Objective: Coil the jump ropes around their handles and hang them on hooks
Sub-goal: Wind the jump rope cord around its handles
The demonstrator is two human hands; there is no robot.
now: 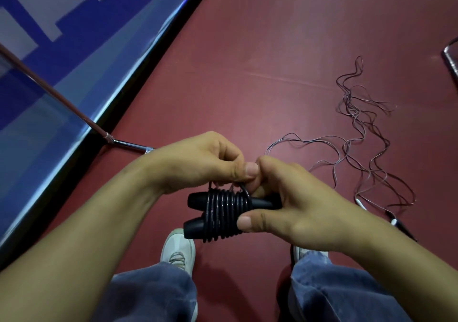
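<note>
A black jump rope (223, 213) is held in front of me, its cord wound in several tight turns around its two black handles, which lie side by side. My right hand (292, 205) grips the handles at their right end, thumb pressed on the coils. My left hand (205, 163) pinches the cord's last loop just above the coil, fingertips meeting the right hand's. More jump ropes (364, 148) with thin cords lie tangled loose on the red floor at the right, their slim handles (394, 220) near my right wrist.
A blue padded panel (62, 78) runs along the left, with a metal bar (128, 144) reaching from it onto the red floor (260, 61). A dark object's corner (452, 56) shows at the right edge. My shoes and jeans are below the hands. No hooks are in view.
</note>
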